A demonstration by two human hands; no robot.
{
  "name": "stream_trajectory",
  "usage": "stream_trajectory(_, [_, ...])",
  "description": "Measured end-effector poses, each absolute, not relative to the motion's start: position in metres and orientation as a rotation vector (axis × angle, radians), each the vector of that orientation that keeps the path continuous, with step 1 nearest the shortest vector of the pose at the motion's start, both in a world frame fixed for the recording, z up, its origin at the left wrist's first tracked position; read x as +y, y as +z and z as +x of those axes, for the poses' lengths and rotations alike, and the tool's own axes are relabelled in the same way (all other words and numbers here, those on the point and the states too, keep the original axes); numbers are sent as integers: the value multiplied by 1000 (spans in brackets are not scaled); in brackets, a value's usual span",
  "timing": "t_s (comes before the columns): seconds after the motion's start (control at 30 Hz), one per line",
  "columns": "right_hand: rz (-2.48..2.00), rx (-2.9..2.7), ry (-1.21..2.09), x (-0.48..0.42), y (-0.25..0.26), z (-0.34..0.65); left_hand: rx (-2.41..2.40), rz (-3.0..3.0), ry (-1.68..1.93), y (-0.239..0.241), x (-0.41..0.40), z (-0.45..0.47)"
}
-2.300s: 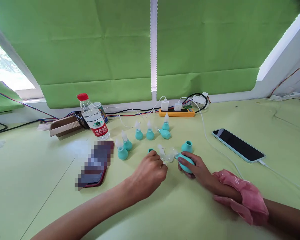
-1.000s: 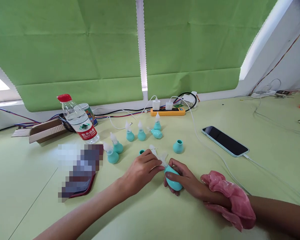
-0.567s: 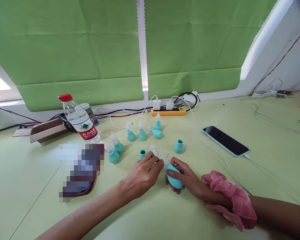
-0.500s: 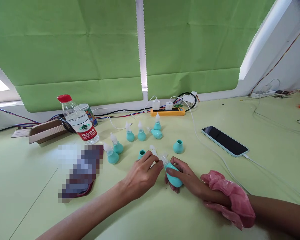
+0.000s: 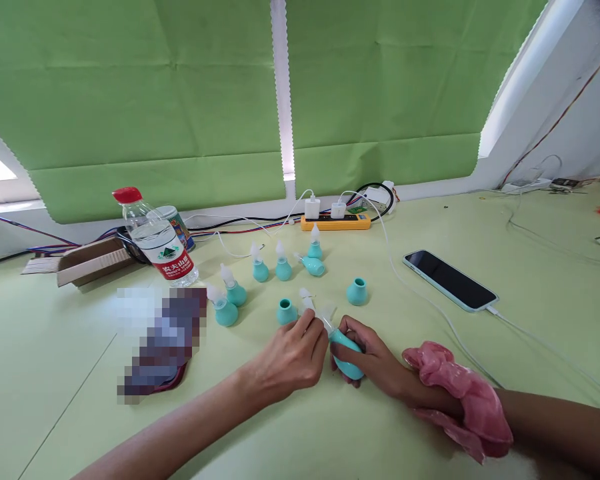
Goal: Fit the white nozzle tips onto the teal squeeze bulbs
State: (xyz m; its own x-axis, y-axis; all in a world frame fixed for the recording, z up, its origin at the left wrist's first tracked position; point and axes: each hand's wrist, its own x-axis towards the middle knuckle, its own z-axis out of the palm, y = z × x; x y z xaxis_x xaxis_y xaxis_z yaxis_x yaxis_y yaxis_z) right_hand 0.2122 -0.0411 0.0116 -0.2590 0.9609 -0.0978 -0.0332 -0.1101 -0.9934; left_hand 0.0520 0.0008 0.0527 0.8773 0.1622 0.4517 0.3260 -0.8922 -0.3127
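My right hand (image 5: pixel 367 350) is wrapped round a teal bulb aspirator (image 5: pixel 349 360), tilted with its clear nozzle (image 5: pixel 329 319) pointing up and left. Pinched fingers of my left hand (image 5: pixel 295 350) press at the base of that nozzle; the fingertips are partly hidden. Just behind the left hand lies a small whitish clear tip (image 5: pixel 307 298). An open teal bulb (image 5: pixel 286 311) without a nozzle stands by the left knuckles, and a second open bulb (image 5: pixel 357 292) is beyond my right hand.
Several teal aspirators with nozzles stand further back, including one (image 5: pixel 226 311) at left; another (image 5: pixel 313 266) lies on its side. A water bottle (image 5: pixel 160 243), a carton (image 5: pixel 97 261) and a yellow power strip (image 5: pixel 336 223) line the back. A charging phone (image 5: pixel 450 281) lies at right, its cable crossing the table.
My left hand has curled its fingers tighter and shifted slightly down at the nozzle, uncovering more of the open bulb behind it. The right hand still holds the aspirator in nearly the same place.
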Motion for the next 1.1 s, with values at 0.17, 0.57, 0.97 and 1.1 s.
stream_trajectory(0.17, [-1075,-1315,1518,-43,13,215,-725,-3098,-868,65,6,50])
stream_trajectory(0.57, [-1043,-1303,1452,-35,7,220,-946,-2968,-165,83,28,29])
stream_trajectory(0.97, [-1230,-1542,1066,-35,3,218,-728,-2856,60,69,13,39])
stream_trajectory(1.1, [-1240,-1845,858,-45,4,215,-885,-2914,-349,75,-7,47])
